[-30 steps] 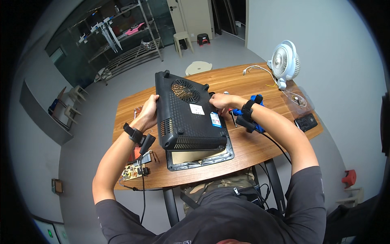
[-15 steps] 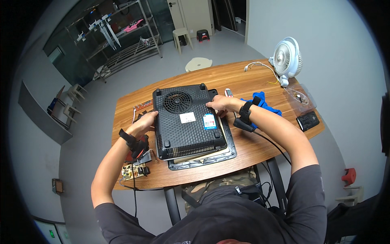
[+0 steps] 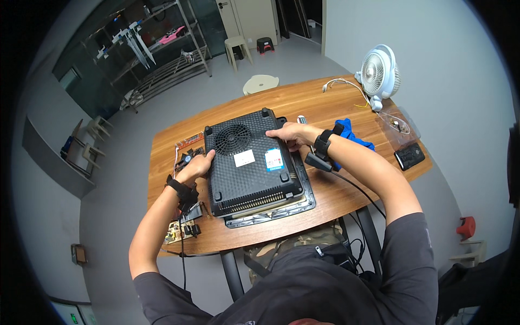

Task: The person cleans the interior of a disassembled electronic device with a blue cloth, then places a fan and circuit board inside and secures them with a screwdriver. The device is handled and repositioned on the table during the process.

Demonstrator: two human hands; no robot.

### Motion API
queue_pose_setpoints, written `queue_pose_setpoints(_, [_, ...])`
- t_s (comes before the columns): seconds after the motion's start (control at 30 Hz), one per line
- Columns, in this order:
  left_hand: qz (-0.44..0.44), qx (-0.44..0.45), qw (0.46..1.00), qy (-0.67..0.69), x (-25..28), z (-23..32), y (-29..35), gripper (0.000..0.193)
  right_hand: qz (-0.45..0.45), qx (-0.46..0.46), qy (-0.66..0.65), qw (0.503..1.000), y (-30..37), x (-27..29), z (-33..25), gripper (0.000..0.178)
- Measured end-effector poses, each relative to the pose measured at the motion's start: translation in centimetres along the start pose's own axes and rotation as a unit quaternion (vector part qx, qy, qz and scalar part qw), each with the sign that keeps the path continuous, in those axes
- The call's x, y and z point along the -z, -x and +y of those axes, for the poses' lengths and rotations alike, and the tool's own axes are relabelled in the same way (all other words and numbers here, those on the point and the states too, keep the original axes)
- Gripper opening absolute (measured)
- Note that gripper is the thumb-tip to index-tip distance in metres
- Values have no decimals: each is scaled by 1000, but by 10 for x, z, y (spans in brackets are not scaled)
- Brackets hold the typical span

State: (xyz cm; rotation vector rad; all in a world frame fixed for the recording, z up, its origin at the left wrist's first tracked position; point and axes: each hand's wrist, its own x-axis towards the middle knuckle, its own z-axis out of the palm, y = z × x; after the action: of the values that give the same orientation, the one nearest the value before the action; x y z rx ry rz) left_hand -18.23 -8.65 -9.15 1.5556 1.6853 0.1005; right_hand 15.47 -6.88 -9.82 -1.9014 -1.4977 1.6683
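Upside down in front of me is the black textured bottom housing (image 3: 238, 181) of what looks like an induction cooker, with a round vent grille, corner feet and two stickers. It lies over a black frame (image 3: 271, 219) that shows along its right and front edges. My left hand (image 3: 198, 164) grips the housing's left side, thumb on top. At the right side, my right hand (image 3: 291, 134) holds the edge, its thumb on the upper face. The fingers of both hands are partly hidden below the edges. Next to my left hand is a small black fan-like part (image 3: 187, 160).
At the left lie a circuit board (image 3: 174, 233) and an orange board strip (image 3: 189, 141). Past my right hand are a remote control (image 3: 301, 119) and a blue cloth (image 3: 348, 136). A white fan (image 3: 377, 76) and a black box (image 3: 410, 157) stand near the table's right end.
The housing has turned slightly counterclockwise over the frame. My right thumb has slid further in on its upper face. The whole view has shifted a little.
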Motion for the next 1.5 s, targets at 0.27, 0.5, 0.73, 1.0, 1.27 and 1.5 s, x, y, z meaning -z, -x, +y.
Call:
queue_pose_setpoints(0.27, [31,-28,992,-121,-20,-23,-24,79,-7,-9,55,998,14,8,9,67])
queue_pose_setpoints(0.5, [67,-90,966,-232,-36,14,5,87,23,17,58,998,8,3,40,70])
queue_pose_setpoints(0.73, [105,-97,962,-233,-41,5,1,87,64,7,164,984,15,-6,26,75])
queue_pose_setpoints(1.0, [100,-93,961,-241,-44,8,2,86,81,65,191,976,0,0,40,66])
queue_pose_setpoints(1.27, [88,-54,962,-252,-44,-1,7,90,259,81,467,842,73,78,105,73])
queue_pose_setpoints(1.5, [98,-174,934,-296,-50,5,25,92,255,146,422,858,74,67,166,83])
